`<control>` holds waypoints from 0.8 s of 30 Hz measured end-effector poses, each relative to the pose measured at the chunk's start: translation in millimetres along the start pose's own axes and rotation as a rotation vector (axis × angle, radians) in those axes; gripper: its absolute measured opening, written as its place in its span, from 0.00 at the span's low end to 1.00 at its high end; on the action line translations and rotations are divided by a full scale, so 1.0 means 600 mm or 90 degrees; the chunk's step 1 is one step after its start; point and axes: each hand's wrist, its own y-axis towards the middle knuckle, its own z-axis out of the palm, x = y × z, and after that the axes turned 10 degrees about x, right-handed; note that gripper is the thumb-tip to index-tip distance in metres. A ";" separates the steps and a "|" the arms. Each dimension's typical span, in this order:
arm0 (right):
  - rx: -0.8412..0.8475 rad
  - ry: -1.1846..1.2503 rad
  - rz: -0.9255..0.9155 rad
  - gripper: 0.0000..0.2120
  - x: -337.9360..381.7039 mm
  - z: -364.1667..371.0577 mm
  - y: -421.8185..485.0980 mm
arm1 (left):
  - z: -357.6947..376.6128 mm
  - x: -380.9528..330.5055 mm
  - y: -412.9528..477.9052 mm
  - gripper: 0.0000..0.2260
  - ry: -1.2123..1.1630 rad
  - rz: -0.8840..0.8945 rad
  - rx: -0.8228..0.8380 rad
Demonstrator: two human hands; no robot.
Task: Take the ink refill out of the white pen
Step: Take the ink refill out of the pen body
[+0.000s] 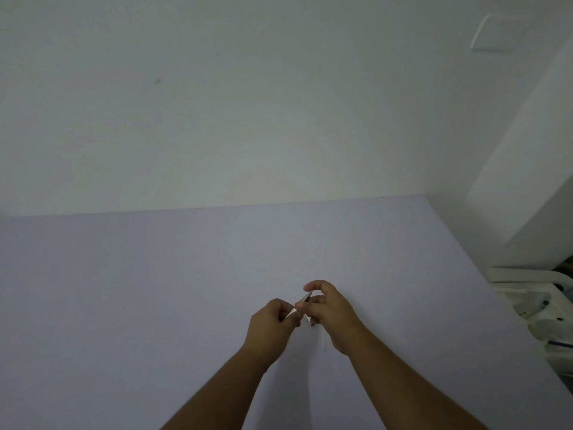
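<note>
My left hand (pixel 274 325) and my right hand (pixel 330 311) meet above the pale lilac table (pixel 155 290), near its middle. Between them is the white pen: my left fingers pinch a light, pointed piece (pixel 291 312), and my right fingers hold a thin silvery piece (pixel 307 297) that slants up and to the right. A short dark-tipped bit (pixel 308 319) pokes out under my right hand. Both hands hide most of the pen, so I cannot tell which piece is the ink refill.
A white wall rises behind the table. To the right, past the table's edge, are a white slanted panel (pixel 527 181) and a white plastic rack (pixel 533 293) with small odds and ends. A faint pale thread (pixel 324 341) lies on the table under my right wrist.
</note>
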 end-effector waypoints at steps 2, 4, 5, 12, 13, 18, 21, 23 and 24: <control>-0.005 -0.006 0.016 0.06 0.005 0.003 0.002 | -0.002 -0.003 -0.001 0.07 0.007 0.002 -0.007; -0.014 -0.010 0.045 0.08 0.009 0.005 0.005 | -0.004 -0.004 -0.003 0.07 0.013 0.014 -0.013; -0.018 -0.011 0.061 0.11 0.010 0.006 0.006 | -0.005 -0.006 -0.004 0.08 0.013 0.023 -0.016; -0.025 0.048 0.024 0.07 0.016 0.011 0.004 | -0.012 -0.017 -0.007 0.05 -0.033 0.045 -0.025; -0.041 0.009 0.029 0.10 0.017 0.011 0.005 | -0.012 -0.017 -0.008 0.05 -0.036 0.048 -0.027; -0.048 -0.026 0.042 0.14 0.023 0.012 0.000 | -0.013 -0.017 -0.009 0.04 -0.043 0.045 -0.031; -0.023 0.012 0.007 0.08 0.023 0.010 -0.004 | -0.014 -0.020 -0.009 0.05 -0.042 0.041 -0.037; -0.053 -0.047 0.024 0.14 0.025 0.009 -0.004 | -0.013 -0.021 -0.009 0.07 -0.028 0.046 -0.036; -0.065 -0.067 0.036 0.16 0.027 0.009 -0.004 | -0.012 -0.022 -0.010 0.08 -0.022 0.047 -0.037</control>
